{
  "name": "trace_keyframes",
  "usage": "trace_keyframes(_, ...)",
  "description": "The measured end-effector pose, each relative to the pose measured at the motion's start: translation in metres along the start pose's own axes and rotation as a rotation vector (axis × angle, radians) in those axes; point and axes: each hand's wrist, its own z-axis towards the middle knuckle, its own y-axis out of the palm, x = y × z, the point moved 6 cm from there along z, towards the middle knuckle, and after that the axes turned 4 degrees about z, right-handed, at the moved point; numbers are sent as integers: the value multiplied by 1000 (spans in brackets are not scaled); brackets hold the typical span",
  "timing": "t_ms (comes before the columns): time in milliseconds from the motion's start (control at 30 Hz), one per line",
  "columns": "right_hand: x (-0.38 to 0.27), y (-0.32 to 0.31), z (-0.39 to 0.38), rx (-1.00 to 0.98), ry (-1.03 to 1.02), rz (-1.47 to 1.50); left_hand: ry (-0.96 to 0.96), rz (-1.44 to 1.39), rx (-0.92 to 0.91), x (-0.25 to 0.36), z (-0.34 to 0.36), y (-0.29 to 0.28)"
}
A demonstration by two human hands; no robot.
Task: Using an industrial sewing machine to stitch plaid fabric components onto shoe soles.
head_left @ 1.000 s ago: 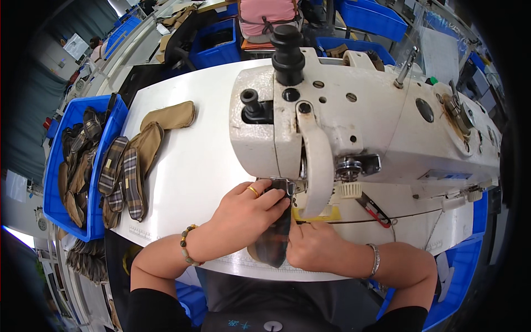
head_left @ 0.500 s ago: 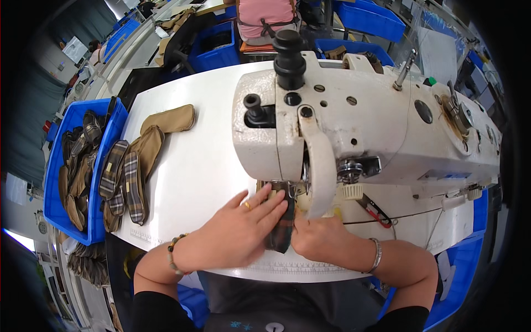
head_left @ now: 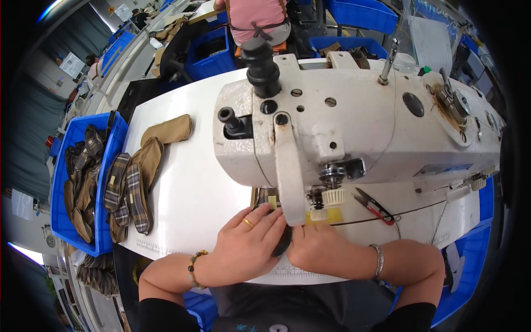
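Note:
Under the sewing machine's (head_left: 354, 116) head lies a plaid fabric piece (head_left: 264, 196) with a small pale label. My left hand (head_left: 246, 243) rests flat on its near part, fingers stretched forward toward the label. Close beside it, my right hand (head_left: 319, 249) is closed at the piece's right edge, with its fingertips partly behind the machine's white lever (head_left: 290, 177). A dark part of the piece (head_left: 284, 243) shows between the hands. The needle area is hidden by the machine head and lever.
Sewn plaid and tan pieces (head_left: 141, 182) lie left on the white table (head_left: 191, 182), beside a blue bin (head_left: 105, 232) of similar pieces. Red-handled thread snips (head_left: 376, 207) lie right of the machine. Another person (head_left: 257, 22) sits beyond the table.
The view has shifted, with the machine appearing further left and lower. My left fingers have drawn closer together over the piece, and its label now shows ahead of them. My right hand stays closed.

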Motion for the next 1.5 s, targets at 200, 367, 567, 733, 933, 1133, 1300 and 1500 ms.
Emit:
trace_keyframes(200,-17,-5,-3,185,-4,-122,140,18,-134,-10,1,8)
trace_keyframes(367,-19,-3,-4,179,-43,-88,193,71,-132,-4,0,13)
trace_keyframes(567,-22,-2,-4,202,-92,-95,226,53,-102,-3,-1,16)
trace_keyframes(733,-22,-3,-4,210,-103,-72,229,39,-92,-5,0,16)
trace_keyframes(933,-22,-4,-2,192,-113,-82,243,41,-49,-4,5,12)
trace_keyframes(1133,-7,5,1,170,-127,-97,178,-2,-40,-19,16,23)
trace_keyframes(1300,10,10,6,172,7,-158,160,10,72,-32,24,26)
trace_keyframes(1500,12,11,3,132,45,-61,263,-5,190,-24,16,15)
